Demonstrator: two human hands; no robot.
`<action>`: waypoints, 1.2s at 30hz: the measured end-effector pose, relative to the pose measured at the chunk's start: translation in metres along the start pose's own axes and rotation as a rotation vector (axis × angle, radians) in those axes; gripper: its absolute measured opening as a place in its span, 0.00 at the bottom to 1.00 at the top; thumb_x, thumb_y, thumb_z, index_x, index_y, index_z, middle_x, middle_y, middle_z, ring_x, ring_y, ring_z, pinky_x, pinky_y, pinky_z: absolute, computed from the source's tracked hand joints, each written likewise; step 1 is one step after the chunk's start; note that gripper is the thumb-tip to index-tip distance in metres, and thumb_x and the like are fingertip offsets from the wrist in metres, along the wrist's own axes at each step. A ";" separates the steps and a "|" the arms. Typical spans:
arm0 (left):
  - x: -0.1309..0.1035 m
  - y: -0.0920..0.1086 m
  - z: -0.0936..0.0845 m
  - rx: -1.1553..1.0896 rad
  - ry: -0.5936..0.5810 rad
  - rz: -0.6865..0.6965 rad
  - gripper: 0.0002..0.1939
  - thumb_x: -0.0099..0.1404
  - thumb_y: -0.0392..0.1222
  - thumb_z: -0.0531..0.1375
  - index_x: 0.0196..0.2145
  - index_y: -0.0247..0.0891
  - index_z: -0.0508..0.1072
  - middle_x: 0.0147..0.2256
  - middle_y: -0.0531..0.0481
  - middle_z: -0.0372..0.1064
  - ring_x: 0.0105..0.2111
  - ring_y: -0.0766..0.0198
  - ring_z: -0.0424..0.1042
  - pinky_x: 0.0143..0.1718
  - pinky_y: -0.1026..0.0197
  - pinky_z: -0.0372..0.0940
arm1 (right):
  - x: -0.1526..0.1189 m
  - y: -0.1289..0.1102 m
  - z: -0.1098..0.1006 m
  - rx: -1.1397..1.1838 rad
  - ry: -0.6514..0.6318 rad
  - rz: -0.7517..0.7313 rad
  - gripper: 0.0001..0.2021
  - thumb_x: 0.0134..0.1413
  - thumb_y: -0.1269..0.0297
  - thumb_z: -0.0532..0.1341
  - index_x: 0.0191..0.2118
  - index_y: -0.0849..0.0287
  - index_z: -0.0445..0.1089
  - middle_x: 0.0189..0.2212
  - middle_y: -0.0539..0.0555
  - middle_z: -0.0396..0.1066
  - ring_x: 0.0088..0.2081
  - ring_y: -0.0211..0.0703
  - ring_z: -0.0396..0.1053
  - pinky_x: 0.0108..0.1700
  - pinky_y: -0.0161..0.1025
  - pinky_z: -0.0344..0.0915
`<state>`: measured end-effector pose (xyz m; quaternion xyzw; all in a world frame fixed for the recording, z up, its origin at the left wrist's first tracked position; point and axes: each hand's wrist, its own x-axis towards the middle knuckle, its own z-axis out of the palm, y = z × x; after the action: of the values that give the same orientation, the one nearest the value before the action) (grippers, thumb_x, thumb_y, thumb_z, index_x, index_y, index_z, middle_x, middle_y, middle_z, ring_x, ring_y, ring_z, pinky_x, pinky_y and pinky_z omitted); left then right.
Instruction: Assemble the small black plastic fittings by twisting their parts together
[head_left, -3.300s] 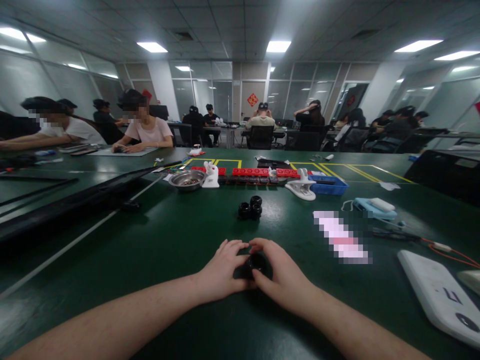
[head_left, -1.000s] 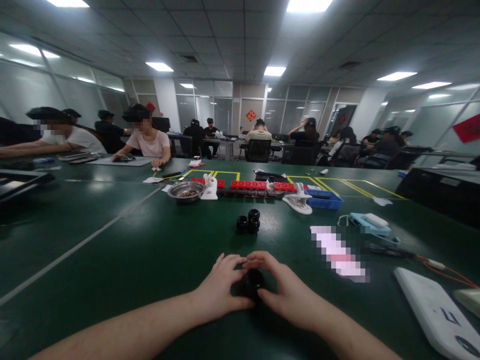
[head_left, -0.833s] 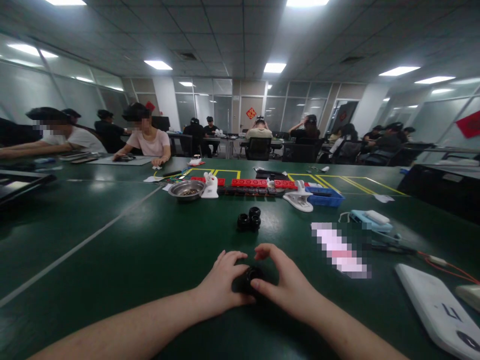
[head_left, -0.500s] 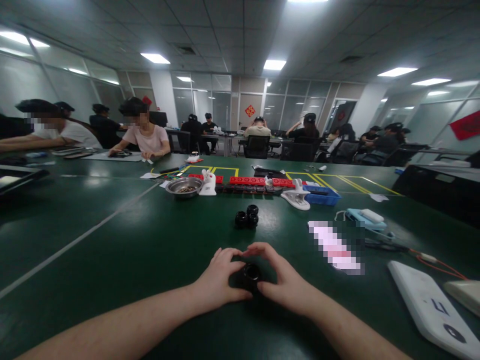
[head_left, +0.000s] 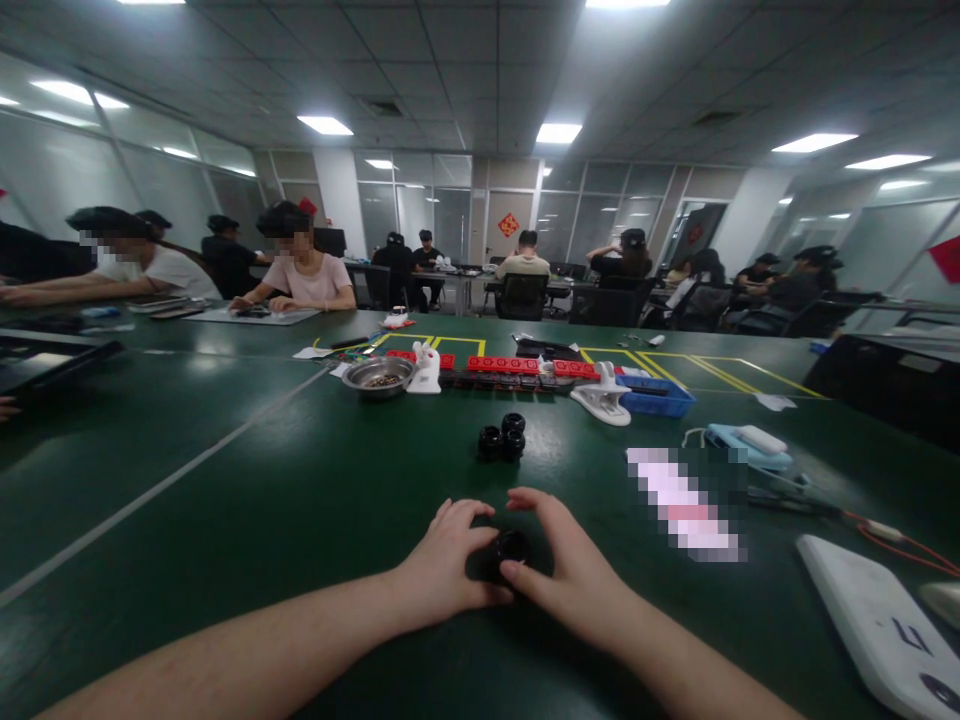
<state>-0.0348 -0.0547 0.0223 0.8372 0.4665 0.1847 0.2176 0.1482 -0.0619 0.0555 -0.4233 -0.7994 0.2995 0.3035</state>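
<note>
A black, round, hollow piece (head_left: 514, 544) with a glossy rim stands between my hands near the front of the green table. My left hand (head_left: 450, 560) curls round its left side, thumb below and index finger against it. From the right, my right hand (head_left: 559, 555) arches about it with the thumb touching the front of the rim. The right index finger reaches past the back, apart from the piece; the other right fingers are mostly hidden. Further off, three similar black pieces (head_left: 513, 441) sit clustered on the table.
Behind the cluster are a metal bowl (head_left: 377, 379) of small parts, white clamp stands (head_left: 602, 398), red blocks (head_left: 510, 364) and a blue tray (head_left: 656, 398). On the right lie a light-blue device (head_left: 750, 447) with cables and a white case (head_left: 870, 610). Co-workers sit across the room.
My right index fingertip has drawn away from the left fingertips, opening a gap behind the piece. My right thumb has shifted over the front rim. The whole view has turned slightly left.
</note>
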 end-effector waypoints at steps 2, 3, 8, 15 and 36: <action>0.000 0.001 0.000 -0.004 0.003 0.000 0.21 0.48 0.54 0.62 0.40 0.46 0.71 0.49 0.47 0.57 0.51 0.49 0.54 0.53 0.42 0.44 | 0.001 0.002 0.003 -0.064 0.047 0.019 0.26 0.38 0.68 0.63 0.47 0.59 0.58 0.41 0.56 0.64 0.44 0.49 0.62 0.47 0.48 0.58; 0.000 0.001 0.000 -0.003 0.003 -0.001 0.21 0.48 0.54 0.62 0.40 0.46 0.71 0.49 0.47 0.57 0.51 0.50 0.54 0.53 0.42 0.44 | 0.002 0.002 0.005 -0.082 0.055 0.023 0.25 0.37 0.68 0.64 0.46 0.59 0.58 0.39 0.55 0.64 0.42 0.48 0.63 0.46 0.48 0.59; 0.001 0.002 0.000 0.000 -0.011 0.010 0.23 0.48 0.53 0.63 0.42 0.44 0.70 0.49 0.46 0.57 0.51 0.49 0.54 0.54 0.42 0.42 | 0.000 0.003 0.004 0.020 -0.042 -0.075 0.26 0.38 0.78 0.56 0.48 0.58 0.55 0.42 0.54 0.64 0.46 0.44 0.62 0.50 0.45 0.57; 0.000 0.002 -0.001 0.001 -0.015 0.006 0.21 0.49 0.54 0.62 0.40 0.44 0.71 0.49 0.46 0.57 0.51 0.49 0.54 0.53 0.41 0.43 | 0.000 0.003 0.006 -0.092 0.072 -0.014 0.26 0.39 0.68 0.62 0.48 0.59 0.57 0.43 0.57 0.63 0.46 0.50 0.61 0.49 0.50 0.57; 0.000 -0.001 0.001 -0.005 -0.021 0.018 0.23 0.49 0.53 0.62 0.43 0.45 0.69 0.50 0.46 0.57 0.52 0.50 0.53 0.54 0.40 0.38 | -0.001 0.003 0.008 0.042 -0.022 -0.100 0.28 0.35 0.79 0.53 0.49 0.57 0.55 0.45 0.56 0.62 0.48 0.47 0.60 0.51 0.48 0.55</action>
<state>-0.0353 -0.0542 0.0205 0.8428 0.4560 0.1790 0.2229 0.1446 -0.0636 0.0480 -0.3732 -0.8164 0.3053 0.3180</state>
